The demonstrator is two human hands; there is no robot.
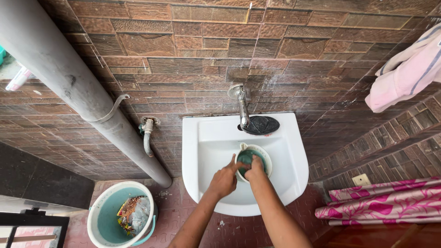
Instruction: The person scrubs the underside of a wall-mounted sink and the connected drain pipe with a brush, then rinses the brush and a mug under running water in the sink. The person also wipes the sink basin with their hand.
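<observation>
Cup wash over the sink, both hands busy.
Your left hand (223, 180) grips the cup (253, 160) rim, right hand (255, 171) fingers pressed inside; wet grip could slip, knocking it against the sink (197, 151).

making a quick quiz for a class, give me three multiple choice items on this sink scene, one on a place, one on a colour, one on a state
1. Where is the cup?
A. in the white sink
B. in the bucket
C. on the floor

2. What colour is the inside of the cup?
A. red
B. green
C. black

3. What are the hands doing?
A. hanging apart from the cup
B. both on the cup, right hand reaching into it
C. on the tap

Answers: 1 A, the cup sits in the basin below the tap. 2 B, green shows inside its white rim. 3 B, the left hand touches the rim while the right hand's fingers are inside.
</observation>
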